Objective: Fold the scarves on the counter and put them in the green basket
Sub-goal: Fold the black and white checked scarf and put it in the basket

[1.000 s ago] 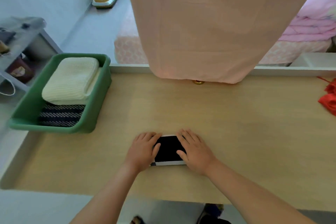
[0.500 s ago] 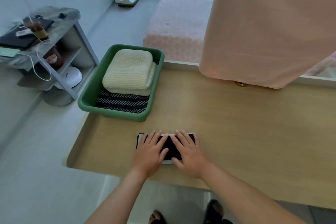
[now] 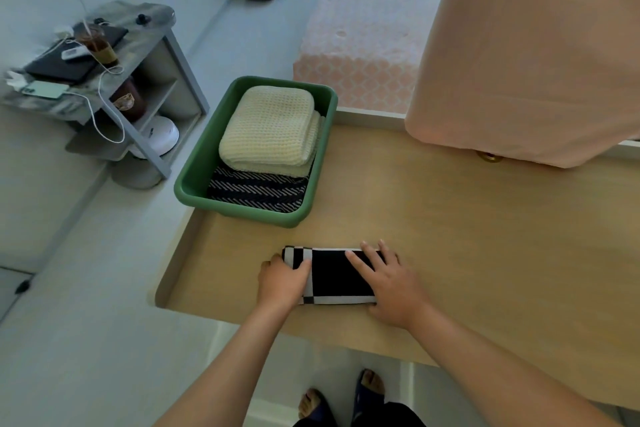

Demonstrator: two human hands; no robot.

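Sitting in green basket (image 3: pixel 204 163), cream scarf (image 3: pixel 270 128) covers striped scarf (image 3: pixel 258 191).

No lettering can be read — the jar (image 3: pixel 124 99) label on the side shelf (image 3: pixel 156 14) blurs out.

Bare forearms, uncovered as far up as they show. Left hand (image 3: pixel 282 282) and right hand (image 3: pixel 391 288) bare, over the pale wooden counter (image 3: pixel 485 236). Below the counter's near edge: dark open-toed left sandal (image 3: pixel 319 412) and right sandal (image 3: pixel 363 400), toes showing. Dark garment (image 3: pixel 384 421) just nearer than the sandals.
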